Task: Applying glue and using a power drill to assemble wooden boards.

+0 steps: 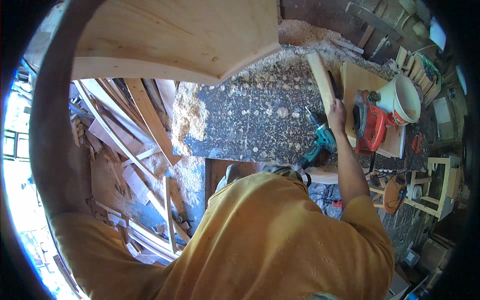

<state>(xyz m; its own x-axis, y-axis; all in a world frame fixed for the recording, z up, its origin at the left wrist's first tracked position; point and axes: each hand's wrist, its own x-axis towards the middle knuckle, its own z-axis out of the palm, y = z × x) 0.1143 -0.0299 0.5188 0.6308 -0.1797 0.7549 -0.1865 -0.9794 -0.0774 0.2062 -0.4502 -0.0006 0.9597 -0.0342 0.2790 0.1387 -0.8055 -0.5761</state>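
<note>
My right hand point(337, 117) is closed around the near end of a pale, flat wooden strip point(320, 76), which points away over the table. A narrow dark shape beside the strip is too unclear to name. Close to that hand, on its left, a teal cordless drill point(320, 143) lies with its bit facing away. To its right is a red power tool point(371, 129), apparently a sander, on a wooden board. My left arm point(57, 125) runs up the left side, and its hand is out of view. Beside that arm, a large pale wooden panel point(175, 37) with a curved edge fills the upper left.
The dark worktable point(245, 122) is scattered with sawdust and chips. A white bucket point(406, 102) stands at the right, near bundled wood offcuts point(417, 72). Long planks point(150, 117) and scraps crowd the floor on the left. A wooden frame point(435, 187) stands at the lower right.
</note>
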